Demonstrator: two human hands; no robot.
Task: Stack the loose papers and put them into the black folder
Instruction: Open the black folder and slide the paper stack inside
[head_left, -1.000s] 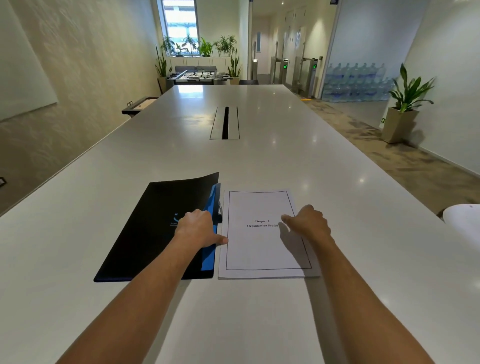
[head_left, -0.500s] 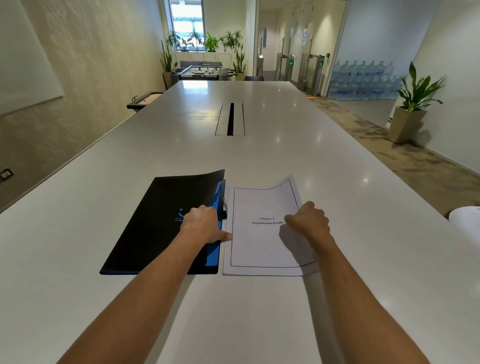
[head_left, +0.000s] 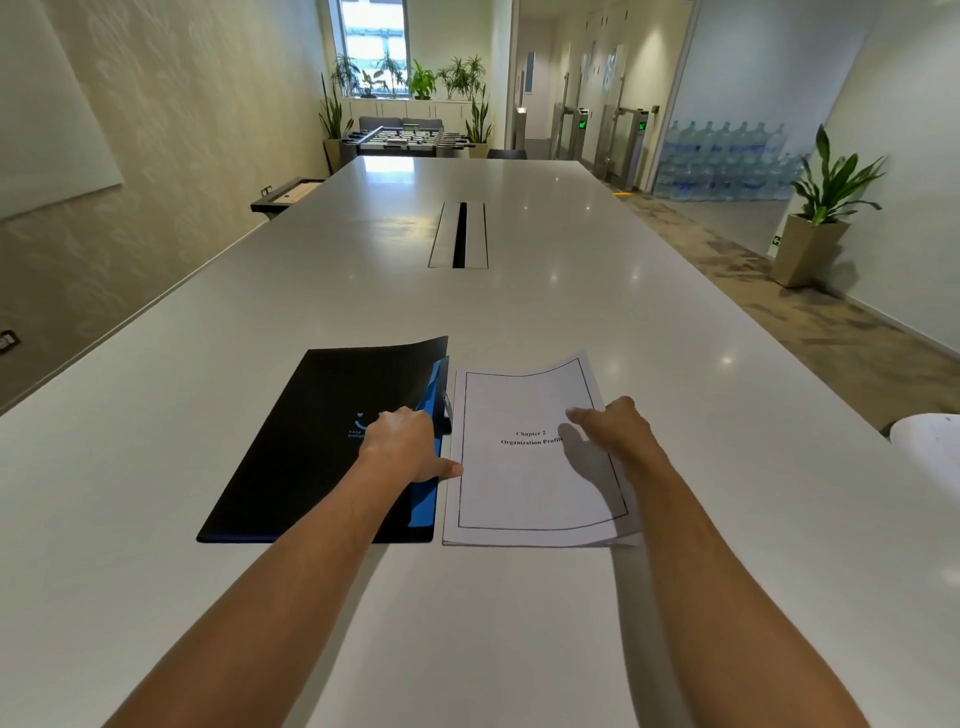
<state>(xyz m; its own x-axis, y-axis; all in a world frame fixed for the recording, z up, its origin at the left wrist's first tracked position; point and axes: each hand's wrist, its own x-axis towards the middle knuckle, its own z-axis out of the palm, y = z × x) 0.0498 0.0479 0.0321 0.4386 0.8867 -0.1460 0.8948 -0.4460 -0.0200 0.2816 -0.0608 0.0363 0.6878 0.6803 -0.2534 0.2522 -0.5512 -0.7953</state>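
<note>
While both arms reach forward over the white bench (head_left: 519, 312), the scene reads so:

Black folder: the black folder (head_left: 322, 447) lies flat on the bench, left of the papers; its cover lifts a little at the far right corner; a blue inner flap (head_left: 428, 493) shows along its right edge.

Papers: the stack of papers (head_left: 519, 493) lies just beside the folder on its right, edges close together; the top sheet has a black frame line and the words "Chapter 2 Organization Profile"; its right side curls up off the stack, highest at the far right corner.

Left hands: the left hand (head_left: 405, 447) rests palm down on the folder's right edge; fingers curled loosely; thumb stretched toward the papers' left edge; it grips nothing.

Right hands: the right hand (head_left: 618, 431) sits at the right side of the top sheet where it lifts; fingers bent and blurred; I cannot tell whether it pinches the sheet or only pushes it.

Room: a potted plant (head_left: 826, 208) stands by the right wall; stacked water bottles (head_left: 722, 161) beyond.
</note>
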